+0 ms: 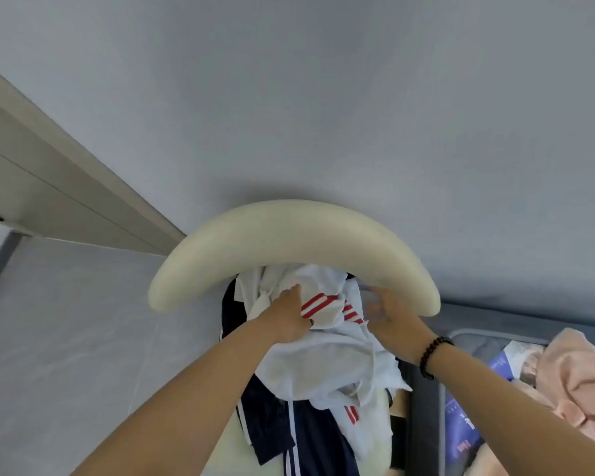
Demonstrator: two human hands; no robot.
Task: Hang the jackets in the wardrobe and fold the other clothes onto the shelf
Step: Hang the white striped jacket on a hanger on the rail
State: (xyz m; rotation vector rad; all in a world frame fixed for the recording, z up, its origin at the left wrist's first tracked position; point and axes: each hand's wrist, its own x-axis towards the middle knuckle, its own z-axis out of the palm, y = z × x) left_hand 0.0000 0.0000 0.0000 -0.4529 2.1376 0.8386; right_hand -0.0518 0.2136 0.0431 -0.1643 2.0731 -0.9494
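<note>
A white garment with red stripes (pixel 327 359) lies heaped on a cream chair, below its curved backrest (pixel 289 231). My left hand (pixel 291 316) grips a fold of the white cloth beside the red stripes. My right hand (pixel 390 312) reaches under the right end of the backrest and holds the cloth's far edge; its fingers are partly hidden. A dark navy garment with white stripes (pixel 289 424) hangs beneath the white one, over the chair's front.
A pink garment (pixel 574 379) lies on a grey bed (pixel 426 407) at the right, beside a blue-printed item (pixel 461 427). A pale wardrobe panel (pixel 31 166) runs along the upper left. Grey wall fills the top; pale floor lies at the left.
</note>
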